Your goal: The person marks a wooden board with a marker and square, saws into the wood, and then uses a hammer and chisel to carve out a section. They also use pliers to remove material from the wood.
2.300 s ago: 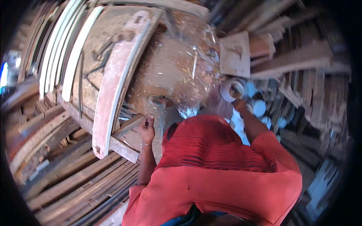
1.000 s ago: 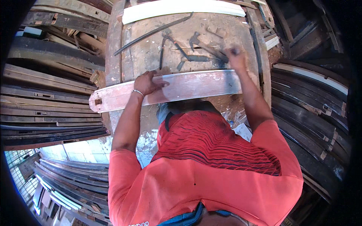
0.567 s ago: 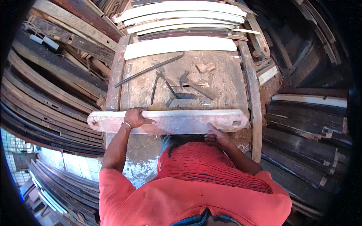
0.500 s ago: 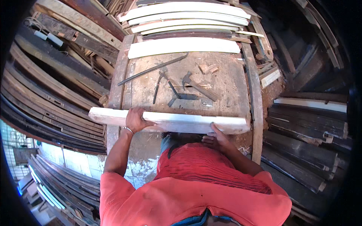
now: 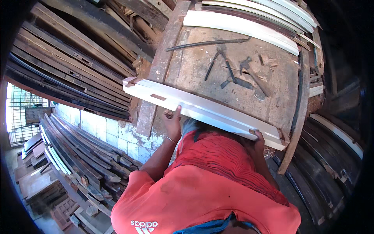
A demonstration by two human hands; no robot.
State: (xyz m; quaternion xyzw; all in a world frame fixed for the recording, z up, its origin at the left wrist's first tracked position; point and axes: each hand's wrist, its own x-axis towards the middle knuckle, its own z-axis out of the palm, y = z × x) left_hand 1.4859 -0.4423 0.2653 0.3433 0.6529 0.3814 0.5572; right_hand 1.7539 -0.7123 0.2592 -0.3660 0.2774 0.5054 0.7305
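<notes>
Both hands, left hand (image 5: 172, 120) and right hand (image 5: 258, 137), fingers clamped, had tipped the long pale wooden rail (image 5: 202, 111) onto its edge at the worn wooden workbench (image 5: 241, 66) front.

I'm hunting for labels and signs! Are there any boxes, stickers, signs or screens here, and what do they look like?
Printed mark on the person's red shirt: small white logo with a line of lettering, at the lower edge of the picture.
No packages, signs or screens show on the worn wooden workbench or among the stacked dark wooden planks.
</notes>
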